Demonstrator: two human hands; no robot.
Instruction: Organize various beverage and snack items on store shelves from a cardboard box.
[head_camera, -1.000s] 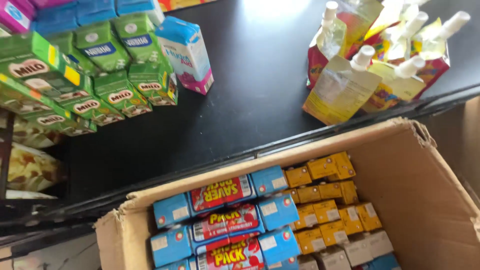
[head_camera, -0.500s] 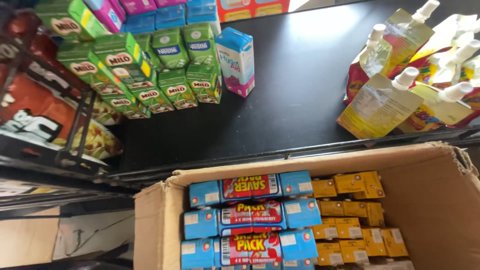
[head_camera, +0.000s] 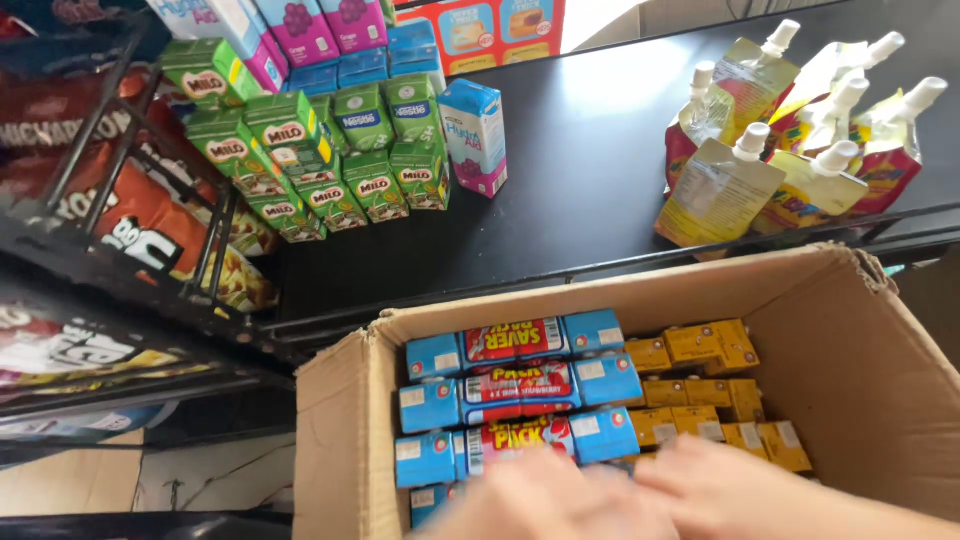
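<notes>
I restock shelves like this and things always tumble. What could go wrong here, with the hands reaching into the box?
The green drink cartons stand stacked and leaning on the black shelf; a knock might topple them. The spouted pouches lean on each other near the shelf's front edge and could slide into the cardboard box. Both hands, left and right, are blurred over the blue multipacks, so a hurried grip may slip.

Black shelf (head_camera: 590, 190) w/ green drink cartons (head_camera: 330, 165), one blue-white carton (head_camera: 475, 135) upright beside them, spouted yellow juice pouches (head_camera: 790, 150) right; snack bags (head_camera: 120, 200) in wire rack left.
</notes>
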